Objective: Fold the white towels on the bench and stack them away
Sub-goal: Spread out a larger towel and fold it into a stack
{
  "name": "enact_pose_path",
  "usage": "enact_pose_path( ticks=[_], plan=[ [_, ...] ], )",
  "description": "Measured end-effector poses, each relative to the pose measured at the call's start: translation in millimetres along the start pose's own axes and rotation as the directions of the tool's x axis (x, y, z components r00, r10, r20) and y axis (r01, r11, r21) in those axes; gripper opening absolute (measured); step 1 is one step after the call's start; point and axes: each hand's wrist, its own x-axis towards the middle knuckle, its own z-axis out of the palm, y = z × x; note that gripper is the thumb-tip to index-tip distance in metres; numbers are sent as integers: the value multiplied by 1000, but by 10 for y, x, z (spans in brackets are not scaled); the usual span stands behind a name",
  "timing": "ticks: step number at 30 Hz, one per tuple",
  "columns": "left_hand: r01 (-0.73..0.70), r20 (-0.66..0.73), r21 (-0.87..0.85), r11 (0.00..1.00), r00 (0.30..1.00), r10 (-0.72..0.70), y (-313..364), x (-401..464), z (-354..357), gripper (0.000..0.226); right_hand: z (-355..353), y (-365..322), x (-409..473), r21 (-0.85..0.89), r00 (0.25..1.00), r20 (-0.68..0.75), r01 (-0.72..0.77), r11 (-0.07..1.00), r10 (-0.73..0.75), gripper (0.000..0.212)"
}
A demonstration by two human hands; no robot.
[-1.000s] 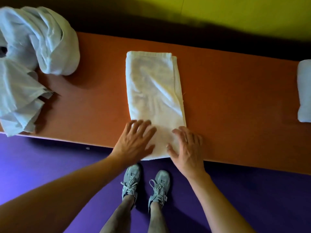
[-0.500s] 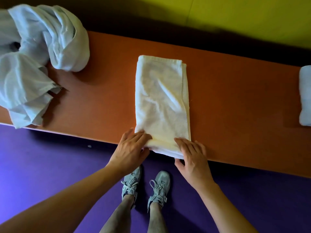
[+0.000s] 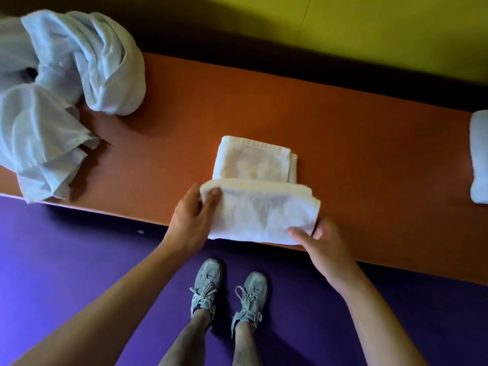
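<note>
At the far left, a heap (image 3: 52, 101) of loose white towels sprawls over the orange bench (image 3: 369, 143), one end hanging past the front edge. The bench runs across the room on a purple floor (image 3: 66, 260), with a yellow-green wall (image 3: 369, 27) behind it and deep shadow between. Mid-bench, by the front edge, lies the towel (image 3: 253, 165) being folded. The left hand (image 3: 190, 220) pinches its lifted near-left corner, thumb on top. The near half is raised and curled over the flat far half. The right hand (image 3: 324, 244) grips the near-right corner, thumb over the cloth, fingers under. Grey sneakers (image 3: 229, 291) stand below on the floor. At the right edge, a folded towel (image 3: 479, 159) rests on the bench, partly out of view.
</note>
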Motion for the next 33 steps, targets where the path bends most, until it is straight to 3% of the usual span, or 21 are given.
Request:
enact_pose_path(
  ticks=[3, 7, 9, 12, 15, 18, 23, 27, 30, 33],
  plan=[
    [53, -55, -71, 996, 997, -57, 104, 216, 23, 42, 89, 10, 278, -135, 974, -222, 12, 991, -42, 7],
    [77, 40, -339, 937, 997, -67, 195, 441, 30, 47, 199, -64, 655, -140, 920, -369, 90, 986, -136, 17],
    [35, 37, -225, 974, 999, -28, 189, 547, 60, 50, 220, -68, 844, -147, 901, -419, 58, 987, -115, 9],
    [-9, -72, 43, 999, 997, 12, 113, 674, 130, 52, 270, -24, 1027, -241, 901, -433, -81, 967, -33, 35],
    [161, -141, 113, 981, 979, -144, -10, 727, 190, 57, 318, 27, 1029, -330, 857, -511, -273, 904, 72, 60],
    [234, -76, 103, 967, 971, -227, -127, 672, 214, 53, 380, 99, 931, -319, 830, -535, -371, 872, 157, 72],
    [248, 56, 27, 968, 967, -249, -193, 546, 131, 34, 423, 140, 834, -117, 809, -452, -471, 874, 375, 74],
    [344, 143, -69, 936, 932, -332, -110, 441, 122, 38, 306, 127, 693, 253, 740, -316, -538, 804, 594, 47],
    [328, 189, -44, 944, 930, -314, 50, 331, 168, 33, 216, 133, 453, 299, 791, -350, -413, 860, 501, 23],
    [280, 229, -35, 959, 937, -265, 296, 183, 255, 28, 65, 102, 175, 340, 814, -431, -253, 906, 389, 16]
  ],
)
